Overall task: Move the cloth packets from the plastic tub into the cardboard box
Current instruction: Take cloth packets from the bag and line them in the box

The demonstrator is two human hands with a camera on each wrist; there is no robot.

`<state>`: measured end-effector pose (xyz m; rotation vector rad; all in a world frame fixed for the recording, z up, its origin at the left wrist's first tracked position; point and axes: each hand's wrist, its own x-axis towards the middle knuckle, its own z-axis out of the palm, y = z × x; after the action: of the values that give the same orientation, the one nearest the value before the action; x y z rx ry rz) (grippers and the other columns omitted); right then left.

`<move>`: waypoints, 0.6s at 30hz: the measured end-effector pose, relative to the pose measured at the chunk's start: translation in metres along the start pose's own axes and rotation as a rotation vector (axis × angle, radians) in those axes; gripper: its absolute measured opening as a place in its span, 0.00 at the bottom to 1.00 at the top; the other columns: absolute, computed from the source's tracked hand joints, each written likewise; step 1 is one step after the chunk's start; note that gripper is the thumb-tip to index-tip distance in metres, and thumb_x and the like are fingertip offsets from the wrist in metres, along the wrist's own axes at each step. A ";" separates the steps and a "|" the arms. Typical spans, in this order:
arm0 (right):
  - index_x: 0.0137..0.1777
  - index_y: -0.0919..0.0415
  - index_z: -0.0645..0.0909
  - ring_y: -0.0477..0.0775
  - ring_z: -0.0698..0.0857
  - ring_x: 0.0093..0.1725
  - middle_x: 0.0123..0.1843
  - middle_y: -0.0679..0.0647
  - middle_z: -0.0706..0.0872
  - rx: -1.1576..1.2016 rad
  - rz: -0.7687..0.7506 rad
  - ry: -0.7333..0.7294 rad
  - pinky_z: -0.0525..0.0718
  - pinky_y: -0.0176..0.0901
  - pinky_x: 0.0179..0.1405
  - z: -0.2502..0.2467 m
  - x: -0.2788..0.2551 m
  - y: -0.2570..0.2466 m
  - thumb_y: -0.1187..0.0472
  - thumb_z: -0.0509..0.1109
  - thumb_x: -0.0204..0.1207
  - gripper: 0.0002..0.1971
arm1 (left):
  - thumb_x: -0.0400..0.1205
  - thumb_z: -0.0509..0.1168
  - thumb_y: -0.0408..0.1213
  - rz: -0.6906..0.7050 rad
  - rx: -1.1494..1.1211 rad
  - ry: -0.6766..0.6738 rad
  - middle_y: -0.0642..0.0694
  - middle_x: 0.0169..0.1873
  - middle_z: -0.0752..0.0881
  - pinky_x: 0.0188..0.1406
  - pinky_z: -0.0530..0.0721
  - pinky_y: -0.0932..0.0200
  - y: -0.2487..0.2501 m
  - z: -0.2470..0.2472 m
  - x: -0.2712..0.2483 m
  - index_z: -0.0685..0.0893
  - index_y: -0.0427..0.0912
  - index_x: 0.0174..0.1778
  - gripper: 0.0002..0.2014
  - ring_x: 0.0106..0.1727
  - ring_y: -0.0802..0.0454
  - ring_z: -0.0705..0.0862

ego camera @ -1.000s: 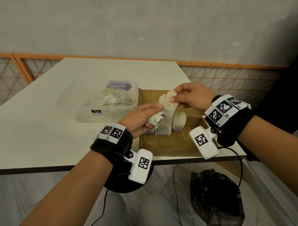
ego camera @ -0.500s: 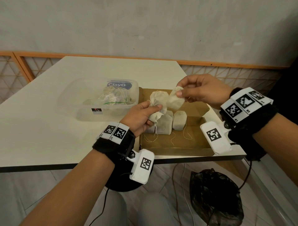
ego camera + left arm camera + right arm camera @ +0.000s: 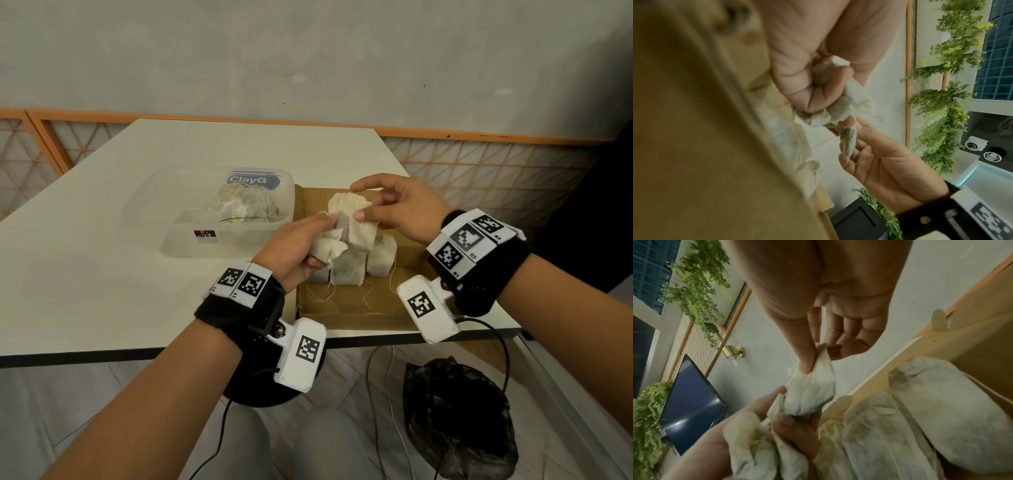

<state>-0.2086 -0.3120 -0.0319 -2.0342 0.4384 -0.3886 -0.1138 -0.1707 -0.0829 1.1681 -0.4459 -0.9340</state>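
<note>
both hands over the cardboard box (image 3: 346,305): right hand (image 3: 404,212) pinches one cloth packet (image 3: 356,222) between thumb and forefinger, other fingers loose. left hand (image 3: 294,250) has its fingers curled round a bunch of packets (image 3: 325,248). more packets (image 3: 363,265) stand in the box, others lie in the plastic tub (image 3: 205,212) beside it on the table (image 3: 102,274).

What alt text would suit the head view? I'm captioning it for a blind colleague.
Two hands hold cloth packets above a cardboard box: the right hand pinches one packet, the left hand grips another. A plastic tub stands left.
</note>
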 end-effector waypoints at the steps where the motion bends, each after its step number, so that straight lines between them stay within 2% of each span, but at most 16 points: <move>1: 0.50 0.53 0.83 0.51 0.79 0.38 0.34 0.56 0.79 0.024 -0.004 -0.002 0.80 0.46 0.45 0.001 -0.001 -0.001 0.68 0.75 0.69 0.13 | 0.83 0.63 0.36 0.006 0.010 0.007 0.45 0.34 0.81 0.10 0.63 0.72 0.000 0.000 0.000 0.82 0.40 0.43 0.05 0.22 0.60 0.73; 4: 0.44 0.56 0.85 0.57 0.81 0.45 0.45 0.65 0.84 0.043 -0.055 0.035 0.81 0.53 0.52 0.005 -0.002 -0.005 0.66 0.74 0.71 0.05 | 0.82 0.65 0.35 0.048 0.045 0.016 0.46 0.31 0.79 0.10 0.64 0.72 -0.003 0.001 0.001 0.79 0.42 0.34 0.10 0.20 0.61 0.72; 9: 0.40 0.58 0.86 0.57 0.83 0.45 0.44 0.62 0.87 0.040 -0.060 0.122 0.83 0.58 0.57 -0.001 -0.002 -0.005 0.66 0.75 0.70 0.02 | 0.82 0.67 0.37 0.067 0.006 0.040 0.51 0.26 0.81 0.11 0.63 0.73 -0.003 -0.001 0.001 0.76 0.44 0.30 0.14 0.19 0.62 0.73; 11: 0.40 0.60 0.86 0.53 0.83 0.43 0.42 0.61 0.86 0.025 -0.054 0.138 0.84 0.51 0.53 -0.004 -0.002 -0.005 0.65 0.75 0.70 0.01 | 0.82 0.66 0.37 0.067 0.002 0.034 0.49 0.30 0.82 0.11 0.63 0.73 -0.003 -0.001 0.000 0.75 0.44 0.30 0.14 0.20 0.62 0.74; 13: 0.41 0.63 0.86 0.41 0.82 0.35 0.37 0.54 0.86 -0.014 -0.058 0.149 0.83 0.34 0.40 -0.008 -0.002 -0.004 0.63 0.75 0.71 0.04 | 0.82 0.66 0.37 0.061 -0.001 0.038 0.48 0.31 0.82 0.11 0.63 0.73 -0.003 -0.001 0.000 0.75 0.44 0.31 0.13 0.20 0.62 0.74; 14: 0.41 0.63 0.86 0.38 0.82 0.33 0.36 0.51 0.86 -0.037 -0.055 0.150 0.81 0.29 0.37 -0.010 -0.003 -0.005 0.61 0.75 0.71 0.04 | 0.83 0.65 0.37 0.058 -0.010 0.045 0.48 0.30 0.82 0.11 0.63 0.73 -0.002 -0.001 -0.001 0.74 0.43 0.31 0.14 0.19 0.62 0.73; 16: 0.40 0.61 0.86 0.44 0.82 0.37 0.38 0.53 0.87 -0.085 -0.042 0.135 0.81 0.33 0.41 -0.014 -0.004 -0.005 0.59 0.75 0.71 0.05 | 0.84 0.64 0.38 0.057 -0.039 0.066 0.50 0.26 0.82 0.10 0.64 0.73 -0.002 0.000 -0.001 0.74 0.43 0.33 0.13 0.19 0.62 0.74; 18: 0.42 0.63 0.86 0.51 0.80 0.41 0.41 0.62 0.87 -0.135 -0.040 0.102 0.79 0.40 0.45 -0.017 -0.005 -0.004 0.56 0.75 0.71 0.09 | 0.84 0.63 0.39 0.060 -0.062 0.087 0.48 0.29 0.83 0.10 0.64 0.72 -0.003 -0.001 0.000 0.74 0.43 0.34 0.12 0.20 0.61 0.75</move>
<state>-0.2205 -0.3211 -0.0212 -2.1630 0.4985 -0.5011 -0.1142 -0.1708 -0.0855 1.1284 -0.3765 -0.8365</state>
